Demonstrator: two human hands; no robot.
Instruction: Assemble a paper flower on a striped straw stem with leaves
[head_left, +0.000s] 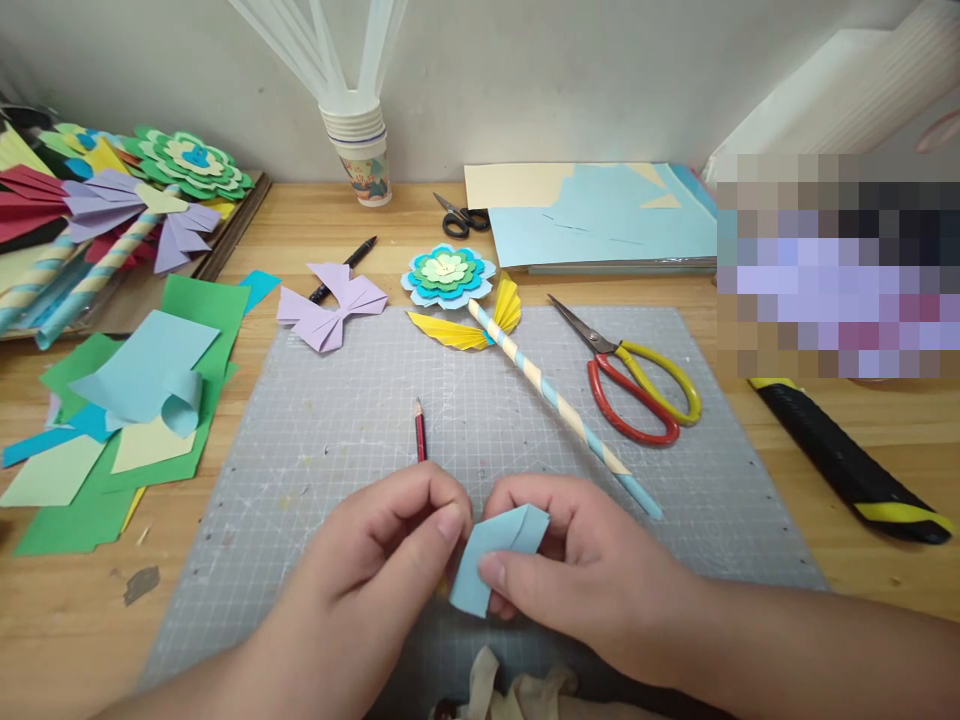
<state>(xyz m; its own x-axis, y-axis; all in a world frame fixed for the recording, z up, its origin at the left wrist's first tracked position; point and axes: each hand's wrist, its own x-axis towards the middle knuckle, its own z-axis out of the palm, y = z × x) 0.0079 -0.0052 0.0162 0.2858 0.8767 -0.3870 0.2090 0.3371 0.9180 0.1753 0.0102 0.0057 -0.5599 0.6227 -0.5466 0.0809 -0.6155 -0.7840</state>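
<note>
Head view: folded blue paper (491, 560) pinched between left hand (375, 570) and right hand (592, 580).

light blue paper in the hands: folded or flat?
Folded. The light blue paper shows an overlapping flap at its top, pinched between the left hand and right hand.

Wall: a plain pale grey wall (525, 70) runs along the far edge, matte and unmarked.
Worktop: a light wooden worktop (840, 470) with visible grain spans the whole view and meets the wall at the back.
Mat: a grey gridded cutting mat (337, 420) lies flat on the worktop's middle, scuffed and scored with pale marks.
Light: soft and even, with faint shadows only.
Right corner: a white ribbed panel (862, 90) leans near the wall.
</note>
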